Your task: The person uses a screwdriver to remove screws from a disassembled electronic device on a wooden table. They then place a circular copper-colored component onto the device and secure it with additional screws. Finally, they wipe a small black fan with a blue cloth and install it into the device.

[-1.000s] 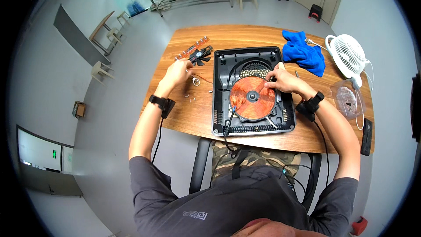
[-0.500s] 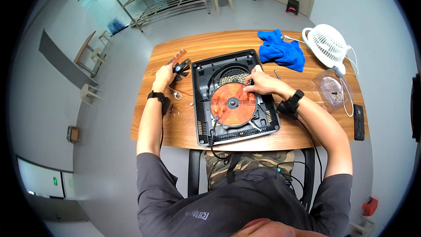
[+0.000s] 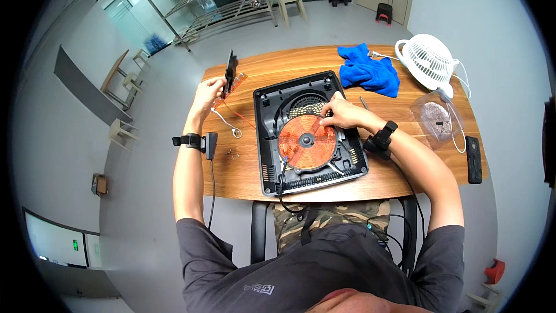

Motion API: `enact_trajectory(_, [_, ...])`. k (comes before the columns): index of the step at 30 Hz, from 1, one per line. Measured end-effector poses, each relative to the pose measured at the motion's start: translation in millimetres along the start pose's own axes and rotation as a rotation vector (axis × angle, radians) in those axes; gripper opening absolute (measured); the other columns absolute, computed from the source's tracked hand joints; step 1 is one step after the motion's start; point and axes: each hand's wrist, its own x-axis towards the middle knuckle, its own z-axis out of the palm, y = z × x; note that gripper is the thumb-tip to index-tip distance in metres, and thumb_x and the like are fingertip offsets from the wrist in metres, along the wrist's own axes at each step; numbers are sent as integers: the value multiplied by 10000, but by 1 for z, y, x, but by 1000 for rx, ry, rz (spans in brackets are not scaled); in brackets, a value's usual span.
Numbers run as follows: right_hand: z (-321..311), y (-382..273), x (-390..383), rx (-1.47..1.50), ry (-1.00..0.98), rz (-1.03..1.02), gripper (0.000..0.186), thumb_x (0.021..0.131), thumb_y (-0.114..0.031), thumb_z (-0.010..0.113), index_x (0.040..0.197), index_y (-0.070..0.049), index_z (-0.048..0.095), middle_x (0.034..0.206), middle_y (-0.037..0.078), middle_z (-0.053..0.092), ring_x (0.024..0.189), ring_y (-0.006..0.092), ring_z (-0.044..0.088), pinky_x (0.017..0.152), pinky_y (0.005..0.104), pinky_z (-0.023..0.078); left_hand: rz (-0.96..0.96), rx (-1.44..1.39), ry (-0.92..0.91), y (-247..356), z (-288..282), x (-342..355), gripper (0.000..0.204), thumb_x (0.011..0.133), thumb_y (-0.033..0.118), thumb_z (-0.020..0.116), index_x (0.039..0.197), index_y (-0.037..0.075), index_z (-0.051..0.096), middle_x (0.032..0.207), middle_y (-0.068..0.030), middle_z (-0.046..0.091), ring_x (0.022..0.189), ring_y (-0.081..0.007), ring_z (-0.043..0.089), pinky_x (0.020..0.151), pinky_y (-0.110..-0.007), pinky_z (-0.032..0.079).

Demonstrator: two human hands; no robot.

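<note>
At the table's left side my left hand (image 3: 208, 94) grips a small black cooling fan (image 3: 230, 74), raised and tipped on edge. A white cable trails from near that hand. An orange circuit strip (image 3: 238, 81) lies partly hidden behind the fan. In the middle is the opened black housing of an induction cooker (image 3: 266, 168), with a round copper coil (image 3: 307, 153) inside. My right hand (image 3: 346, 111) is at the coil's upper right rim, fingers pinched together. Whatever lies between those fingertips is hidden.
Several small screws (image 3: 232, 153) lie left of the housing. To the right are a blue cloth (image 3: 370, 74), a white fan (image 3: 431, 61), a clear plastic tray (image 3: 435, 119) and a black bar-shaped piece (image 3: 474, 161). A thin red wire runs toward the housing's left edge.
My left hand has lifted the fan off the table and turned it from lying flat to standing on edge. My right hand stays at the coil's rim.
</note>
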Motion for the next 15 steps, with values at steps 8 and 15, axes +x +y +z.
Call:
enact_trajectory(8, [-26,8,13,11,105,-150,318,886,-303,782,1017,-13,784,888,225,736,867,294,704,812,397,559,-76,-552,-315,58,53,-33,400,1044,423,594,1139,48,696,935,-6,716,773,-20,598,649,-175,454])
enact_trajectory(15, [-110,73,13,-440,328,168,512,883,-314,758,1346,-132,637,1407,211,509,1304,423,507,1068,556,458,-62,-405,-568,53,53,-34,360,1057,360,585,1288,84,585,1104,-25,687,1125,-148,681,802,-267,522])
